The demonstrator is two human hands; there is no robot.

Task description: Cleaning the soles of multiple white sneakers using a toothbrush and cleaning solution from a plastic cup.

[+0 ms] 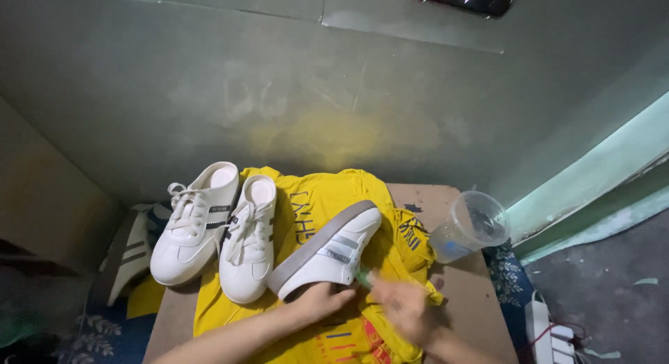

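Observation:
A white slip-on sneaker with grey side stripes lies on its side on a yellow cloth. My left hand holds this sneaker from below, near its opening. My right hand is blurred and grips a small green-tipped thing, likely a brush, at the sneaker's edge. Left of them, two more white sneakers stand side by side, soles down, partly on the cloth.
A clear plastic cup lies tilted on the brown board to the right. Another striped shoe sits at the far left. A white power strip lies on the floor at the lower right. A grey wall rises behind.

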